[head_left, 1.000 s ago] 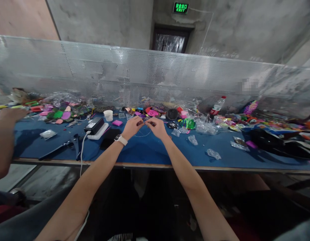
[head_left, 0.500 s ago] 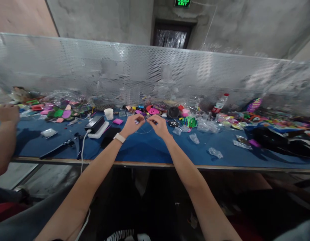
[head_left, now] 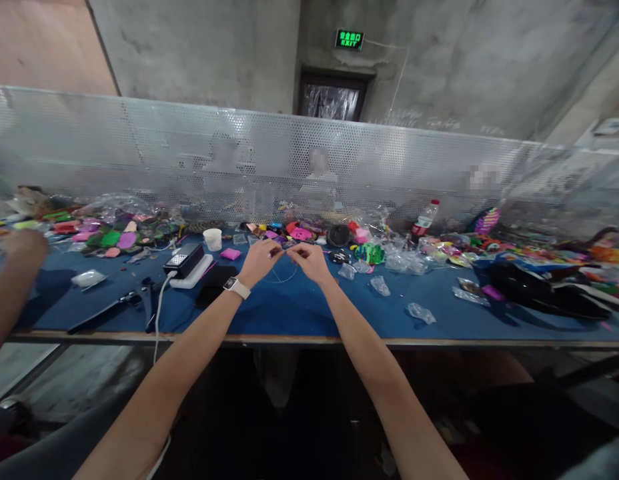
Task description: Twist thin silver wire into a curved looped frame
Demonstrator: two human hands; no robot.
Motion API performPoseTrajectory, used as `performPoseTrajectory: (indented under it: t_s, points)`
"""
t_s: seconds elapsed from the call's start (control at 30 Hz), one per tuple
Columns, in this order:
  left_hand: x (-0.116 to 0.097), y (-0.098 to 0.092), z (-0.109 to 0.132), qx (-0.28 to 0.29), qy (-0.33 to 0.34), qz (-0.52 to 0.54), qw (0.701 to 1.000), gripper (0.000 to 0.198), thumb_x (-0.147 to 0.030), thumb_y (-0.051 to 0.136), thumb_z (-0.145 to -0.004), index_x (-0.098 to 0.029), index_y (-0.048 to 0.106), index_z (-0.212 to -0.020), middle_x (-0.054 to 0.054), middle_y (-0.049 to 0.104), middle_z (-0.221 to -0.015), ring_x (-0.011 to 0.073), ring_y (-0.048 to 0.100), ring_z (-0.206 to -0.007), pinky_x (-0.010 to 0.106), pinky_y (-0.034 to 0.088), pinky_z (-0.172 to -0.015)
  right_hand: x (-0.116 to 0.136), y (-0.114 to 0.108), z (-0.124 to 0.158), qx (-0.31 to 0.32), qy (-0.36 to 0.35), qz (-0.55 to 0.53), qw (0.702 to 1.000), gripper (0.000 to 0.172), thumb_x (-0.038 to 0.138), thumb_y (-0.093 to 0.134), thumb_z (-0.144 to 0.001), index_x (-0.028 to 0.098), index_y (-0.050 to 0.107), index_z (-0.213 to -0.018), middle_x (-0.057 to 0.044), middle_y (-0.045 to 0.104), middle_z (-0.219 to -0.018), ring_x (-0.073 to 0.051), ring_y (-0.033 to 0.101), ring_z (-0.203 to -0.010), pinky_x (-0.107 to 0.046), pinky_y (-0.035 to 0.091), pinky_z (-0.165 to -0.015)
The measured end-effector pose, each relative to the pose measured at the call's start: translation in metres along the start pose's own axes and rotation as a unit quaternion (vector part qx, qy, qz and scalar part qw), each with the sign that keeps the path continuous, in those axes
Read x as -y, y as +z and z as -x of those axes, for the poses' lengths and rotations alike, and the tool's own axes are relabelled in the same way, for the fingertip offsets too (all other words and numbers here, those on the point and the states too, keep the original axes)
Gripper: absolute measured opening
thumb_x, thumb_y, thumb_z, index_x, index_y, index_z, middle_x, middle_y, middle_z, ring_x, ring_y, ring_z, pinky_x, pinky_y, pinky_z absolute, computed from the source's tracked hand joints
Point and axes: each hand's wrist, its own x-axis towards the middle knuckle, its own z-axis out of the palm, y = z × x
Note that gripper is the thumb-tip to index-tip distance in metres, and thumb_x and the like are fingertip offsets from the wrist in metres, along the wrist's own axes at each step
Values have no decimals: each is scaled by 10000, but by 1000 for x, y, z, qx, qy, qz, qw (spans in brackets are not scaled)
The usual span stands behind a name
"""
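Observation:
My left hand (head_left: 259, 260), with a watch (head_left: 236, 287) on its wrist, is closed in a pinch above the blue table. My right hand (head_left: 312, 261) is pinched close beside it, the fingertips nearly meeting. A thin pale string (head_left: 279, 281) hangs in a loop below and between the two hands, its ends running up to the fingers. Something small and dark shows within the left fingers, too small to name. Just behind the hands lie a bright pink piece (head_left: 301, 233) and a black round dish (head_left: 338, 235).
A white cup (head_left: 213, 239), a pink packet (head_left: 231, 254), a black charger (head_left: 184, 260) on a white power strip and a black tool (head_left: 109, 312) are to the left. Plastic bags (head_left: 380, 286) and a bottle (head_left: 425, 220) lie rightward. Another person's hand (head_left: 27, 247) is far left.
The view has tilted up slightly, so the table sits lower in the picture. My hands stay pinched together, and the string loop shows a little more. The other person's hand has moved slightly right.

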Motion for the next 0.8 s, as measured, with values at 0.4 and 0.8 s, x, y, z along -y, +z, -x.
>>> performPoseTrajectory:
  t_s: [0.4,0.8]
  points:
    - [-11,-10,-8,76,-117,200,970,382,-458,614,-1050,-178,811,-880,67,827,-884,223,750,-837,333,572,-819,-1,-1,6,-36,-146,125,981,280,456,691,-1063,251,868,-991,-94,834,-987,-244,767,-870,-377,617,-808]
    - [-5,-4,-3,26,-11,24,999,166,-264,675,-1066,-265,830,-1127,70,821,-1181,276,698,-1178,489,487,-1095,-2,4,-4,-13,82,-102,991,451,662,872,-771,215,812,-748,-39,754,-728,-167,594,-606,-295,485,-544]
